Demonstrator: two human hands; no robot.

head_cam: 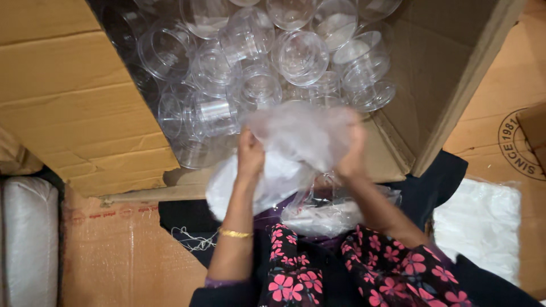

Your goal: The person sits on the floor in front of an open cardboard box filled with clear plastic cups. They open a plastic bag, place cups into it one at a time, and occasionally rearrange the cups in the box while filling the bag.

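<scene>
Floral fabric [364,273], black with pink flowers, covers our lap nearest the camera, and on it rests a bundle of clear bags [327,213] with something white inside. Just above that, both our hands are up and closed on one thin clear bag [301,133]: the left hand [250,156], with a gold bangle [235,233] on its wrist, pinches the bag's left side, and the right hand [352,153] is clenched on its right side, so the film bunches between them at the near lip of the carton [68,102]. Under the left hand a white sheet [273,182] hangs down toward our lap. Beyond the bag, the carton lies open toward us, filled with clear plastic cups [296,57] lying every way, some nested, some loose; we cannot tell whether any cup is already inside the bag. To handle this well, we judge that we should find the bag's mouth with our thumbs and spread it wide, holding the film lightly so it does not tear or cling shut, and keep it close to the carton. Off to the right lies a white padded sheet [483,222] on flattened cardboard [512,85]; to the left, a taped box [119,250] beside a white sack [28,239].
</scene>
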